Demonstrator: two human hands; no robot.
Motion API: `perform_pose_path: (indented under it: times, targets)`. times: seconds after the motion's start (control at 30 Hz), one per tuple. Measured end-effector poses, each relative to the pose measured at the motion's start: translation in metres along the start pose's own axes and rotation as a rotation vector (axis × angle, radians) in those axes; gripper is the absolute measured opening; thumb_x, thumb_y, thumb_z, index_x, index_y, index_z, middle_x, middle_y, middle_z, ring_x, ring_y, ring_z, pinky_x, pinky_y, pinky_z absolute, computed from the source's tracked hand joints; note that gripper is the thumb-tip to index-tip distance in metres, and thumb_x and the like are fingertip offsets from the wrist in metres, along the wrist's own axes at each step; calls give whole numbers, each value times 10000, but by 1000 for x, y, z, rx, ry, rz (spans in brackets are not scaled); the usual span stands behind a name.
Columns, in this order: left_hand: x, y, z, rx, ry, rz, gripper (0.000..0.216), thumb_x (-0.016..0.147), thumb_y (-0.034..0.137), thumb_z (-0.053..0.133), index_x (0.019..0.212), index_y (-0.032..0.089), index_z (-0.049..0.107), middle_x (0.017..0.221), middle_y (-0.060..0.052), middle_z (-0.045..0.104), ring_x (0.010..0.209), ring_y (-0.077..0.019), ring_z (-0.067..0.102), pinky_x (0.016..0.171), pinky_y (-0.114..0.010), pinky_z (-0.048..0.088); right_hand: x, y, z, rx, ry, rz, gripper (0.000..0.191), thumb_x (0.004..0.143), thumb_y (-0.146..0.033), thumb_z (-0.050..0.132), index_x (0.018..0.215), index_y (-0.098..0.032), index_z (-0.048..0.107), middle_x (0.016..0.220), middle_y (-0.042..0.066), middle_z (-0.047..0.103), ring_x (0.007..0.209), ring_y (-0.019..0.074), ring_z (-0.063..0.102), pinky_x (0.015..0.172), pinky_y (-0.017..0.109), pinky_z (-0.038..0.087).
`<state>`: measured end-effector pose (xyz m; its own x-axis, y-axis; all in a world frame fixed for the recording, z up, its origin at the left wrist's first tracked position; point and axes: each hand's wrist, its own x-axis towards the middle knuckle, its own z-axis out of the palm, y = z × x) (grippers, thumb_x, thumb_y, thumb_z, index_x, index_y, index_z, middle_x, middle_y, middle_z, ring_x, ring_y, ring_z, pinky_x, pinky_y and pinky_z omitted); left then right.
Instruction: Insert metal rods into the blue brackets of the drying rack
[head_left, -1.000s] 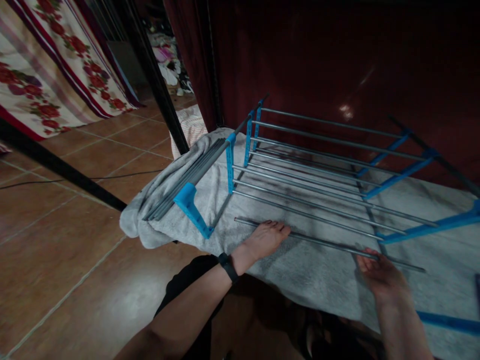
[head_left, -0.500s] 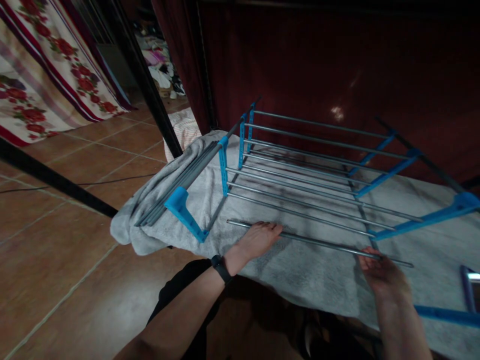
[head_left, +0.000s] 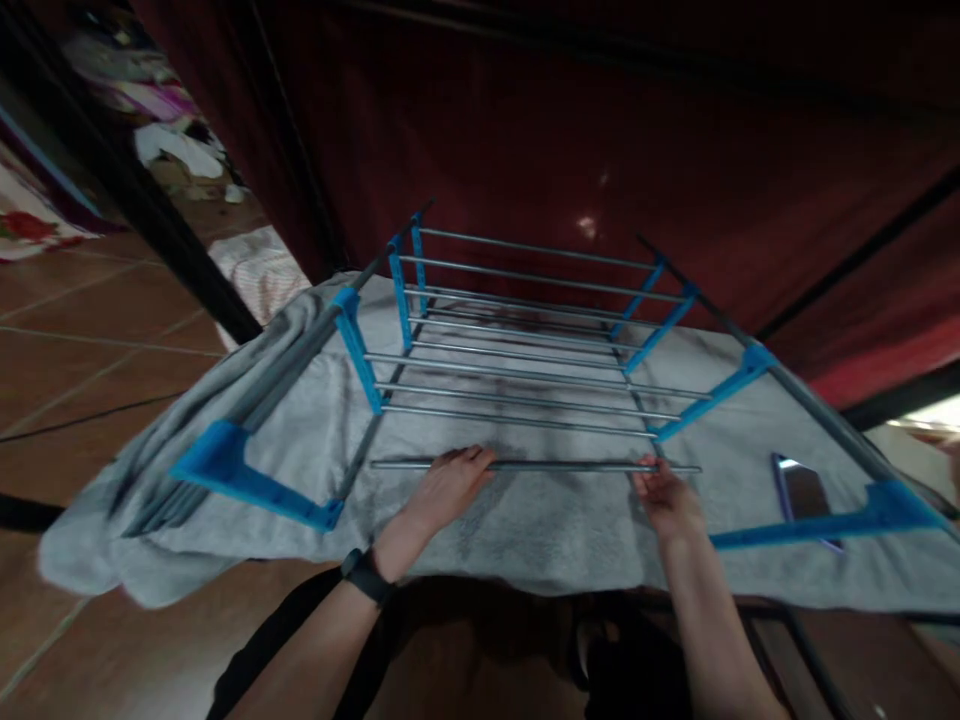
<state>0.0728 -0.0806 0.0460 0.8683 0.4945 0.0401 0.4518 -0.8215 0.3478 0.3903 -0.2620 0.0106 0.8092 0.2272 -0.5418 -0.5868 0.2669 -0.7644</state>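
A rack of grey metal rods [head_left: 525,380] in blue plastic brackets [head_left: 356,350] lies on a grey towel [head_left: 540,530]. A loose metal rod [head_left: 562,466] lies across the towel in front of the rack. My left hand [head_left: 446,485] rests flat on this rod near its left part, fingers stretched over it. My right hand [head_left: 664,495] grips the same rod close to its right end, next to a blue bracket arm [head_left: 705,400]. A black band is on my left wrist [head_left: 364,575].
A phone [head_left: 806,490] lies on the towel at the right, beside a blue bracket [head_left: 847,520]. Another blue bracket [head_left: 240,475] with a bundle of rods lies at the left. Dark red curtain behind, tiled floor [head_left: 82,350] and black poles at the left.
The view has swung to the right, so the rack now sits in the middle and the phone shows. The loose rod lies more level; both hands stay on it.
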Motion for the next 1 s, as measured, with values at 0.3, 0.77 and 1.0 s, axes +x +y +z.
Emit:
perform_pose_path:
  times: [0.3,0.77,1.0]
  targets:
    - [9,-14,1,-40,-40,-16,305,1029,321,420,1220,242,643,1153,-76,698,1020,-244,686,900,-372,510,-10,3,15,41,-24,-32,140,890,-99,540,830,-221,570,696,-56,674,617,78,659,683,210,597]
    - [9,-33,-6,-34,46,-44,352,1004,414,420,1164,242,682,1103,-67,742,1014,-256,699,924,-379,517,-7,-4,6,186,26,-52,159,932,-129,499,856,-220,605,763,-47,711,658,70,686,698,198,598]
    - [15,-34,-3,7,95,-10,363,998,392,376,1026,237,702,1030,-70,744,1020,-262,683,975,-413,501,-9,0,8,195,7,-69,118,936,-145,560,860,-227,595,732,-56,708,653,65,677,714,189,587]
